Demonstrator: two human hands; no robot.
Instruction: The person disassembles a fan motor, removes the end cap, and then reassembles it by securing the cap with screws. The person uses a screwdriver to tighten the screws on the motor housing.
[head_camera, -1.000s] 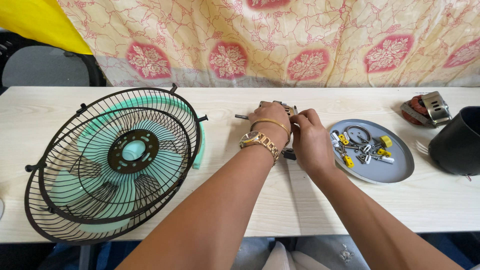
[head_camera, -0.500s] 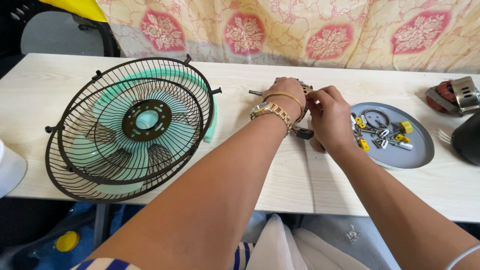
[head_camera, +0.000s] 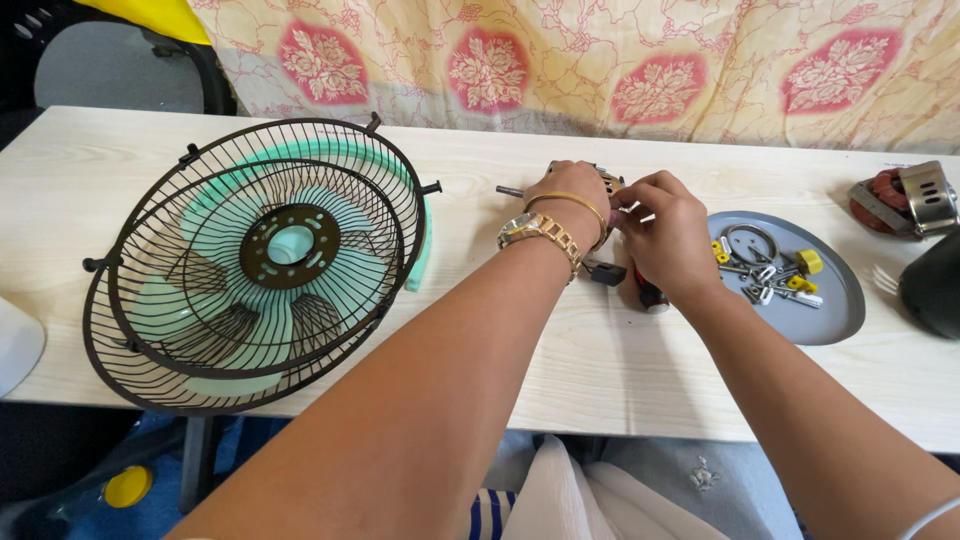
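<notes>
Both of your hands meet at the middle of the pale wooden table (head_camera: 600, 380), arms reaching forward and converging. Your left hand (head_camera: 570, 195), with a gold watch (head_camera: 540, 232) and bangle at the wrist, is curled over a small fan motor (head_camera: 605, 183), gripping it from above so that most of it is hidden; only its metal shaft (head_camera: 510, 191) sticks out to the left. Your right hand (head_camera: 665, 235) sits just beside it, fingertips pinched together against the motor's right side on something too small to make out.

Close on the left lie the stacked black wire fan guards (head_camera: 250, 260) with the teal blade inside them, leaving a strip of bare tabletop between them and your left wrist. Just right of your right hand rests a grey round tray (head_camera: 830, 315) of screws and yellow caps. A second motor part (head_camera: 905, 200) and a black housing (head_camera: 935, 285) crowd the right edge. Bare table lies toward the near edge, under your forearms.
</notes>
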